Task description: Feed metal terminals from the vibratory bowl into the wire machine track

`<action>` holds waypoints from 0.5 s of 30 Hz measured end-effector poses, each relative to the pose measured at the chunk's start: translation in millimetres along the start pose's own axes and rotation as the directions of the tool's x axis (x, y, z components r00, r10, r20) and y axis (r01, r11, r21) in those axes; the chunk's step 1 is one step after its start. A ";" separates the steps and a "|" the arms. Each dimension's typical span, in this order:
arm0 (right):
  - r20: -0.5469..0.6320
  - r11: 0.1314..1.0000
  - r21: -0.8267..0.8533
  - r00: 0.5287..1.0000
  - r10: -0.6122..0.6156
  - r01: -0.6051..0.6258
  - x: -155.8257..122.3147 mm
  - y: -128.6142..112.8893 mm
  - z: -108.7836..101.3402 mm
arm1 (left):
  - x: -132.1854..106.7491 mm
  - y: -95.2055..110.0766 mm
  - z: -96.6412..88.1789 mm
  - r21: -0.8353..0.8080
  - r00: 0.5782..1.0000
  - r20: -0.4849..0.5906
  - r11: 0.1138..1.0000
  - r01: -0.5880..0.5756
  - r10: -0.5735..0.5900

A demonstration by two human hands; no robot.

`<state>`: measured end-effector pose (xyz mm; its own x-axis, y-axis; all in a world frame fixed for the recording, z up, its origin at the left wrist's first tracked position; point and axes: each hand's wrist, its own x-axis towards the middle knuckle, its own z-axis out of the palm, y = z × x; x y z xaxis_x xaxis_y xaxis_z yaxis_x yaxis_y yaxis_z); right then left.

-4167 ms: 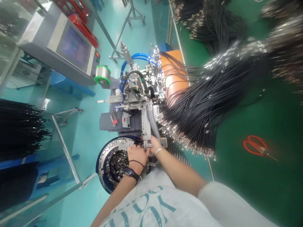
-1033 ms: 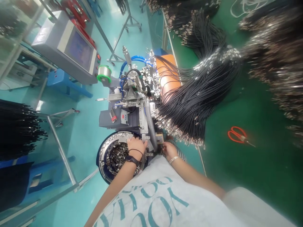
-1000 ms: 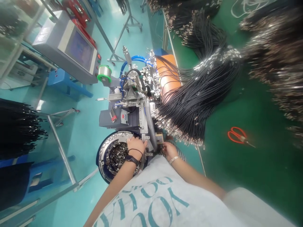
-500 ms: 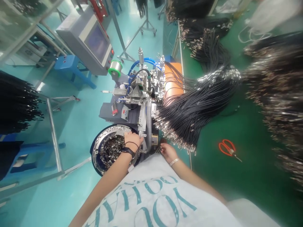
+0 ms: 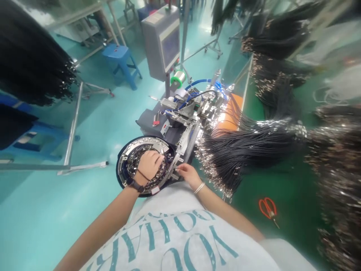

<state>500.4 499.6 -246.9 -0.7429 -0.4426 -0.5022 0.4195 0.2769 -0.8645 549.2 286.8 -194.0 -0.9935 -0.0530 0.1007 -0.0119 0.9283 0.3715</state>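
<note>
My left hand rests inside the round feeder bowl, knuckles up, fingers curled down among several small metal clips; what it holds is hidden. A dark watch and a thin band sit on that wrist. My right hand, with a silver bracelet, touches the lower end of the metal feed rail at the bowl's right rim, fingers bent and close together. The rail runs up to the small assembly machine.
A thick bundle of black cables with metal ends lies on the green bench right of the machine. Red-handled scissors lie on the bench. A grey control cabinet with a screen, a blue stool and metal racks stand on the teal floor.
The view has swung left and tilted. My left hand has moved from the rail's foot into the middle of the bowl. My right hand has shifted back to the rail's lower end.
</note>
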 end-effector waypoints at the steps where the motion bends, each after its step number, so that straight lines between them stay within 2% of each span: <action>1: 0.040 0.996 -0.083 0.999 -0.018 0.021 2.1 -3.1 8.9 | -18.0 -12.1 -3.9 -0.028 0.997 -0.049 0.997 0.066 -0.067; 5: 0.099 0.950 -0.302 0.994 -0.049 0.076 9.3 -8.8 36.3 | -97.7 -49.7 -1.7 -0.094 0.943 -0.076 0.944 0.316 -0.323; 8: 0.111 0.908 -0.411 0.993 -0.041 0.083 13.9 -8.5 39.9 | -138.7 -54.8 7.6 -0.154 0.921 -0.100 0.920 0.360 -0.377; 11: 0.115 0.910 -0.407 0.993 -0.029 0.073 17.3 -7.2 34.7 | -149.7 -45.3 13.5 -0.170 0.921 -0.122 0.922 0.347 -0.369; 13: 0.143 0.924 -0.373 0.989 -0.033 0.085 17.6 -7.7 31.1 | -144.8 -38.1 15.0 -0.140 0.916 -0.096 0.917 0.374 -0.389; 15: 0.157 0.903 -0.414 0.986 -0.053 0.115 15.8 -10.2 28.0 | -136.4 -33.6 15.6 -0.112 0.895 -0.075 0.896 0.430 -0.439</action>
<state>499.0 465.9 -246.6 -0.6733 -0.5849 -0.4522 0.0777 0.5523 -0.8300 683.4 268.6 -234.7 -0.8758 -0.4826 -0.0040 -0.4252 0.7676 0.4796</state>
